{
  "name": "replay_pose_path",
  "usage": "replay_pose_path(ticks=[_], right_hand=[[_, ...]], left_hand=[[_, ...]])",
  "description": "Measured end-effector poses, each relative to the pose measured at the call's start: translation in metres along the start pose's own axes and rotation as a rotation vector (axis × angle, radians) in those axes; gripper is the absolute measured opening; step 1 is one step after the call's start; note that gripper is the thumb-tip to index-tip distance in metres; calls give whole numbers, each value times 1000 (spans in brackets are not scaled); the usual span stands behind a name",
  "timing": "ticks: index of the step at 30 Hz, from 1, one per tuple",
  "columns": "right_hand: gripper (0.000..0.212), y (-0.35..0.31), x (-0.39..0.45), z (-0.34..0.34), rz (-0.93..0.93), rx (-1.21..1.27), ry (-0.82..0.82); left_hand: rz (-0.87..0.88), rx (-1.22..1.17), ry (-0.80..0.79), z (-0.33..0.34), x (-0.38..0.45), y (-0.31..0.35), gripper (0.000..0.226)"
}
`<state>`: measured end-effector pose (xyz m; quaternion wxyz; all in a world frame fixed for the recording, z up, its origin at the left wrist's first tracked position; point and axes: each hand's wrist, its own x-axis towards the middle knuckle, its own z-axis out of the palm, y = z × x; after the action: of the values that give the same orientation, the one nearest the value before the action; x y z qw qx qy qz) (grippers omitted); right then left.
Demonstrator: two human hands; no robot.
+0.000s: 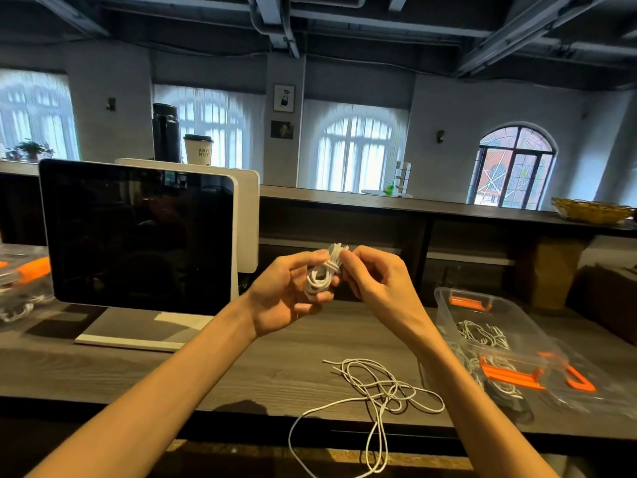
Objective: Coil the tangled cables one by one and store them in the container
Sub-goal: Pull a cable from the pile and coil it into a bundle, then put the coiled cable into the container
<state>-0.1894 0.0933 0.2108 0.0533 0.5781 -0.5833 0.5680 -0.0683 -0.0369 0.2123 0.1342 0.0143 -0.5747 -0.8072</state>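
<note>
We see a dark screen [138, 232] on the wooden counter [241, 367], a clear container [448, 301] at right, a loose white cable [375, 388] at the edge, and, raised between them, our left hand [286, 298] and right hand [375, 277] both gripping a white coiled cable [322, 274]

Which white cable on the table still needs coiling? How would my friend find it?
Start at the wooden table and look near its front edge, left of the clear container. There lies the loose cable, sprawled in tangled loops, with some hanging over the edge. Unlike the neat bundle held up in both hands, and the cables inside the container, nothing touches it.
</note>
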Motion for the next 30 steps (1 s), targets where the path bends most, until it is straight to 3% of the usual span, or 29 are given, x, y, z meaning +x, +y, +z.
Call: replay_pose_path(ticks=[5, 13, 20, 24, 30], right_hand=[[30, 6, -1, -3, 5, -148, -16], [36, 7, -20, -16, -25, -163, 91], [30, 39, -31, -59, 33, -492, 229], [41, 47, -39, -93, 100, -569, 302], [42, 56, -47, -153, 274, -469, 377]], left_hand=[[-11, 189, -79, -5, 6, 1, 39], [158, 200, 29, 12, 29, -22, 41], [266, 496, 155, 70, 70, -54, 30], [220, 422, 45, 123, 93, -64, 50], [196, 367, -112, 172, 125, -77, 47]])
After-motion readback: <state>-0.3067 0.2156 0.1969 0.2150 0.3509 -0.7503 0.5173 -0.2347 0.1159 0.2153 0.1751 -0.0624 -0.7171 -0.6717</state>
